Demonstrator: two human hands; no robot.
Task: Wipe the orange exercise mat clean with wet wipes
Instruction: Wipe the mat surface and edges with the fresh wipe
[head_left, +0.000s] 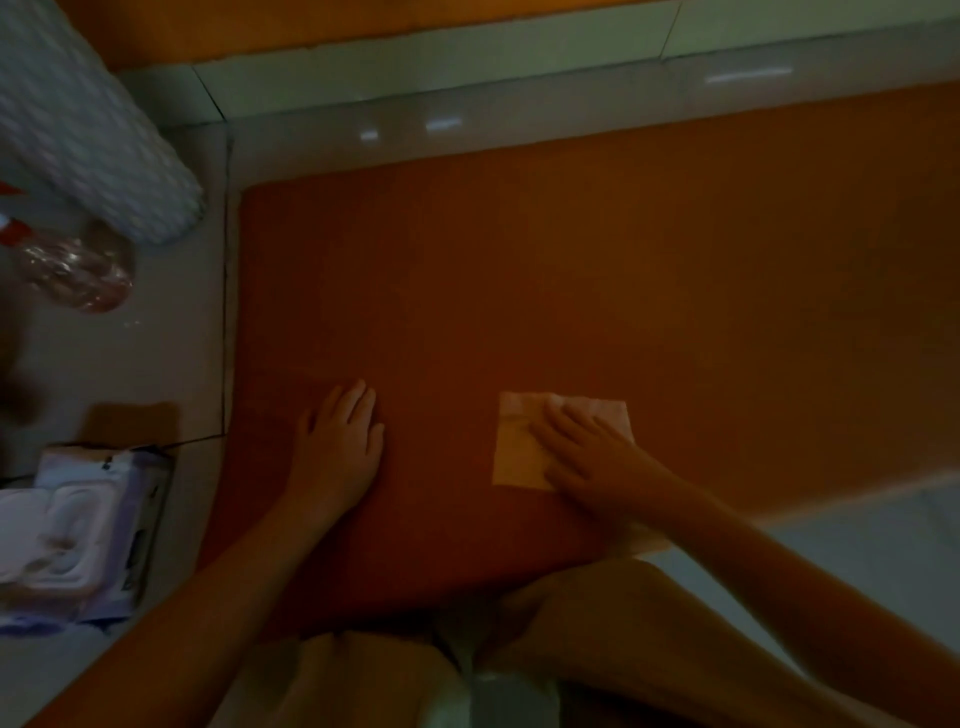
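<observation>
The orange exercise mat (545, 270) lies flat on the tiled floor and fills the middle of the view. A white wet wipe (517, 447) is spread flat on the mat near its front edge. My right hand (587, 454) lies on the wipe's right half with straight fingers pressing it down. My left hand (340, 439) rests flat on the bare mat to the left of the wipe, fingers straight and pointing away from me. A pack of wet wipes (72, 535) lies on the floor at the left, off the mat.
A clear plastic bottle (78, 273) and a patterned cushion or mattress edge (88, 114) sit at the upper left. A flat brown cardboard piece (132, 422) lies beyond the pack. Pale floor tiles (467, 78) border the mat. My knees (571, 623) are at the mat's front edge.
</observation>
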